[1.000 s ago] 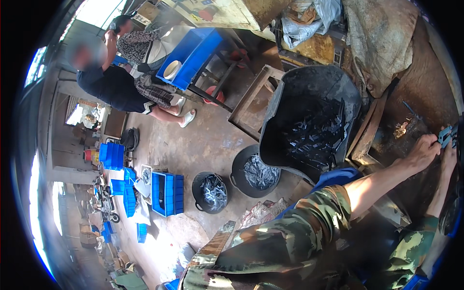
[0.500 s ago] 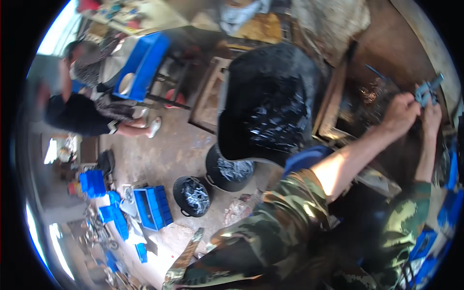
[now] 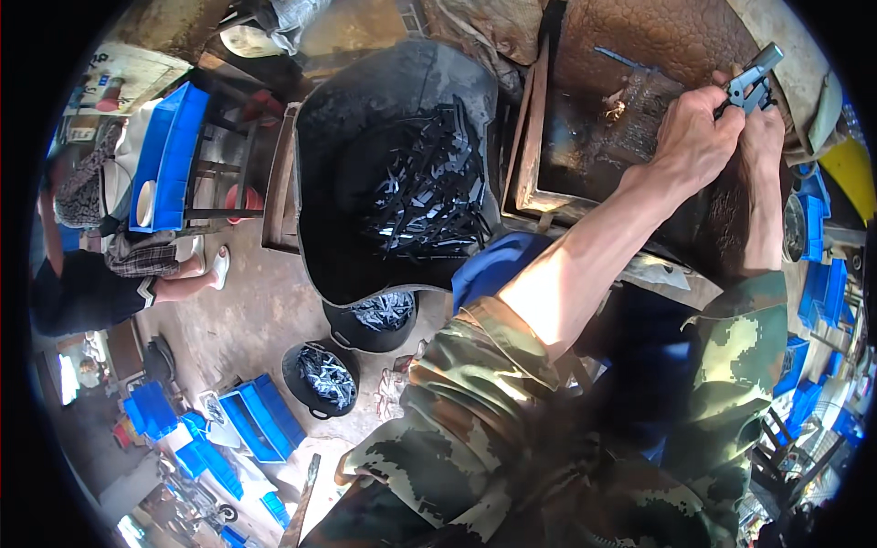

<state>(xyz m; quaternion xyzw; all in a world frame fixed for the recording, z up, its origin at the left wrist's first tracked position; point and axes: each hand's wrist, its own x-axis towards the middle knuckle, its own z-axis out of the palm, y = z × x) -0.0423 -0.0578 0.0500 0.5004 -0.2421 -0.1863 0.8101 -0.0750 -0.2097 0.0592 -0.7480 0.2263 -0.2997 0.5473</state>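
At the upper right, both of my hands are closed on a blue-grey metal piece with a thick round bar at one end. My left hand wraps its fingers about the near left side. My right hand grips from below and to the right, some of its fingers hidden behind the piece. Beneath them lies a dark, wet-looking worktop with a wooden edge. A thin blue rod and a small heap of copper-coloured shavings rest on it.
Left of the worktop, a large black tub holds dark metal strips. Two black buckets of silvery strips stand below it. Blue bins sit on the floor. A person in dark clothes is at far left beside a blue tray.
My view has turned, so the tub and worktop sit further left in the picture. Both hands still hold the metal piece, which now appears higher and further left.
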